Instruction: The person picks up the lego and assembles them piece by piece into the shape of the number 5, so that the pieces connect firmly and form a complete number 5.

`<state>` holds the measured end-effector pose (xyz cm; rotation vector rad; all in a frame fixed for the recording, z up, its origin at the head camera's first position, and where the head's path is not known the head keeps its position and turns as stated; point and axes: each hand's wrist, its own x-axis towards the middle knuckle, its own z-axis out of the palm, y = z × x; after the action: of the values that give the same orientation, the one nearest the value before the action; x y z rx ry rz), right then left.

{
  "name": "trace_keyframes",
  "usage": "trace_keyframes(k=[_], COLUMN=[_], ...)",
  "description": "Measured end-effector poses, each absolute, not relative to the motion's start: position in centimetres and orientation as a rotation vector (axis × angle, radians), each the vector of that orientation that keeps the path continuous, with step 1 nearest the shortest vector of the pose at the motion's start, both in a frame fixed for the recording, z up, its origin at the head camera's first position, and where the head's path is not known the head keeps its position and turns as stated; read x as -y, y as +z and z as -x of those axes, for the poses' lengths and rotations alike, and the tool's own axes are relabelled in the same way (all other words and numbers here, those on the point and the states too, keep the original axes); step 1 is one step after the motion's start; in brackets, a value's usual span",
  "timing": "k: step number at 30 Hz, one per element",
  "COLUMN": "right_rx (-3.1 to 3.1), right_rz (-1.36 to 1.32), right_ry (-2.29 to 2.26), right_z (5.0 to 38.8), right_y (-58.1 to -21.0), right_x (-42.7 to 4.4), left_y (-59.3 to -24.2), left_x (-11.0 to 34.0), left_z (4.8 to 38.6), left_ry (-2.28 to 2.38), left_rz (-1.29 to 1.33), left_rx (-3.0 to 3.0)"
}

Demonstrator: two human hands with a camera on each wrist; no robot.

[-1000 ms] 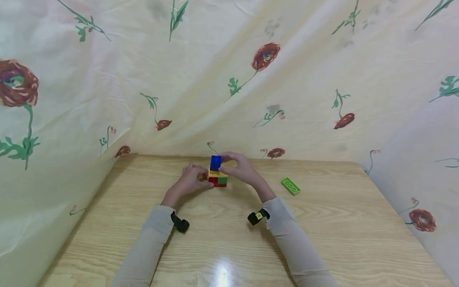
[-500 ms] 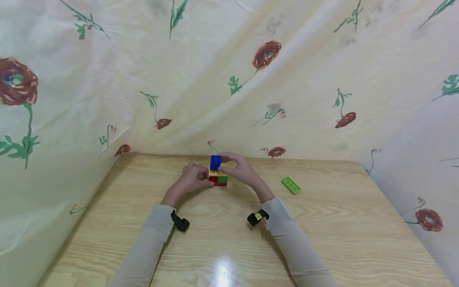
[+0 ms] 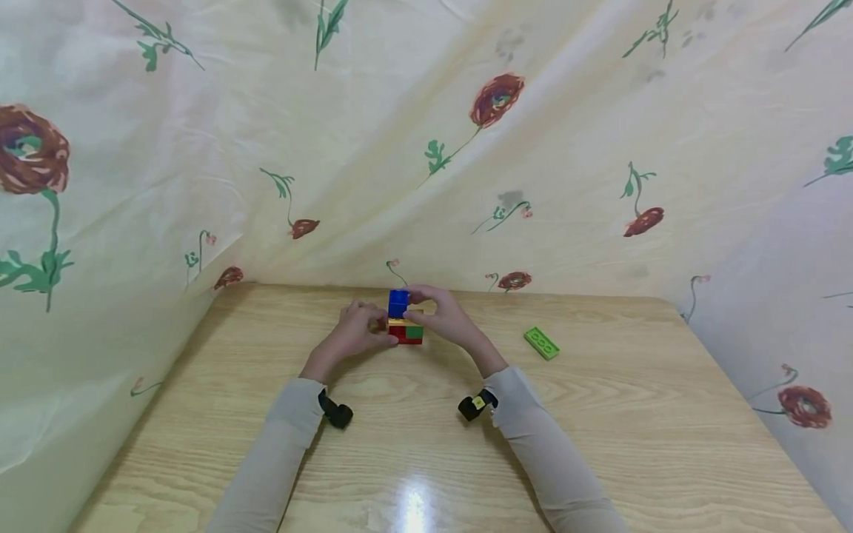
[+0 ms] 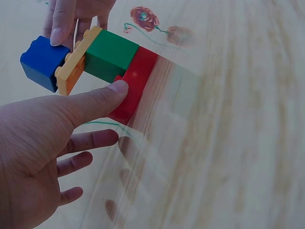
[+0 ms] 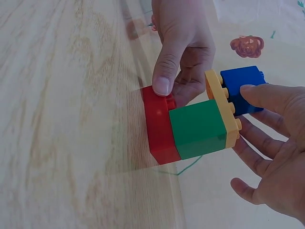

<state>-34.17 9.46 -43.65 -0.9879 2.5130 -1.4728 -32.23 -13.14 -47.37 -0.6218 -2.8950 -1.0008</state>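
Observation:
A small stack of toy building bricks stands at the far middle of the table. Its base is a red brick (image 5: 157, 126), which carries a green brick (image 5: 198, 129) on one end. On top of the green lies a thin yellow-orange plate (image 4: 78, 59) with studs. A blue brick (image 3: 397, 303) sits over the plate's left end in the head view. My left hand (image 3: 353, 332) grips the red brick, thumb on its near face; its fingertips behind are hidden. With thumb and fingers, my right hand (image 3: 445, 320) holds the blue brick from the right.
A lime-green flat brick (image 3: 542, 343) lies on the wooden table (image 3: 393, 444) to the right of the stack. Flower-patterned cloth (image 3: 373, 148) rises close behind the stack and along both sides. Both wrists wear black straps (image 3: 338, 414).
The blue brick has shifted slightly left over the yellow-orange plate, with my right hand holding it. My left hand keeps its place at the red brick.

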Motion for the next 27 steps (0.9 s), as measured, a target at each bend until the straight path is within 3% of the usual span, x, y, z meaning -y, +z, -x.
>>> trace_keyframes(k=[27], right_rx=[-2.523], right_rz=[0.990], right_ry=[-1.431], right_z=[33.89], right_y=[-43.53], right_x=[-9.38], left_y=[-47.42], left_x=[13.30], left_z=[32.26], left_ry=[-0.993], left_rz=[0.642], left_rx=[2.886])
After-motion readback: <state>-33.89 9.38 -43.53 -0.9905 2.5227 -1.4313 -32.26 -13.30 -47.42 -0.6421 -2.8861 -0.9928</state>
